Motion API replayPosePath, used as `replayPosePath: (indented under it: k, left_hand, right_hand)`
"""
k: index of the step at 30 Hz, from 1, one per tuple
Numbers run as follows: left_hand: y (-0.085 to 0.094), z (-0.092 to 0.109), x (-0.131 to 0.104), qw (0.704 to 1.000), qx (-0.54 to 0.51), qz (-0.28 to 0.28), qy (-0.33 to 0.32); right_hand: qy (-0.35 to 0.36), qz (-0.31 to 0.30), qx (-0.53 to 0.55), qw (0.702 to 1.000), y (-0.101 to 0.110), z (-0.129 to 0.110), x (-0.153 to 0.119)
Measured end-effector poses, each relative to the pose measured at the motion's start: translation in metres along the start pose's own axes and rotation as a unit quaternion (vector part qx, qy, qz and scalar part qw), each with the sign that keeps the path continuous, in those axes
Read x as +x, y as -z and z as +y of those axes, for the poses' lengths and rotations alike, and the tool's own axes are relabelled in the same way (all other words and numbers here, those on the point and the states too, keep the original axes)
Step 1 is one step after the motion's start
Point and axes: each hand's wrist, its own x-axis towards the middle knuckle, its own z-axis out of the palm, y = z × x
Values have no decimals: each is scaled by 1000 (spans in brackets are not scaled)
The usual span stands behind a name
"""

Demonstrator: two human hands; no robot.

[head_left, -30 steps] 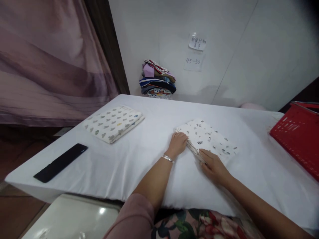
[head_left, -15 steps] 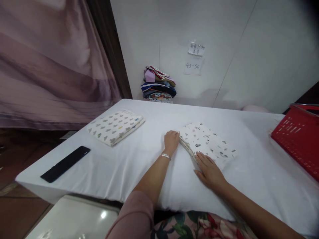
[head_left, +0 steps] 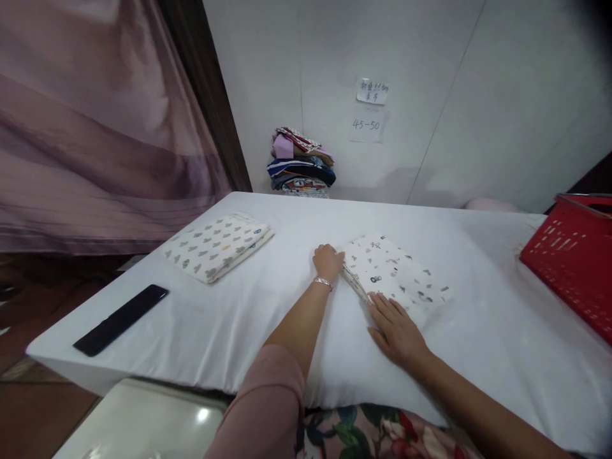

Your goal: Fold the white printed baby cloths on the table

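Note:
A white folded cloth (head_left: 389, 268) with small grey and dark prints lies on the white-covered table (head_left: 296, 344), several layers showing along its left edge. At its left corner, my left hand (head_left: 328, 261) is closed on the edge, with a silver bracelet at the wrist. My right hand (head_left: 396, 326) lies flat, fingers stretched out, its fingertips touching the near edge of the cloth. Further left rests another folded white cloth (head_left: 217, 245) with grey cloud-like prints, touched by neither hand.
A flat black object (head_left: 122, 319) lies at the table's left. A red plastic basket (head_left: 568, 255) stands on the right. Behind the table, a stack of folded fabrics (head_left: 302, 162) rises against the wall, near two paper notes (head_left: 371, 92). A pale stool-like surface (head_left: 148, 421) sits at lower left.
The view has shifted slightly. My left hand stays at the cloth's left corner, and my right hand stays flat on its near edge, with barely any movement.

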Motion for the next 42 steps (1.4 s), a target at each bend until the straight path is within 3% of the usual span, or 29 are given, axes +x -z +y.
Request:
replayPosePath:
  k: [10,16,23,34,38,42]
  left_hand:
    - [5,-3,7,997,-14,-16,-68]
    - [8,-18,14,997,-61,-48,9]
    - [8,-19,17,994,-77,-66,38]
    - [5,-24,18,994,-87,-72,-1]
    - [7,-17,12,995,-73,-66,-10]
    - [10,1,-3,995,-9,-20,-93]
  right_hand:
    - [0,0,20,1000,3,0,0]
    - [-6,-2,49,999,4,2,1]
    - [-19,10,70,997,2,5,0]
    - [-18,21,90,996,0,7,-2]
    - [-12,22,92,995,0,7,-2]
    - [-8,21,93,995,1,7,-1]
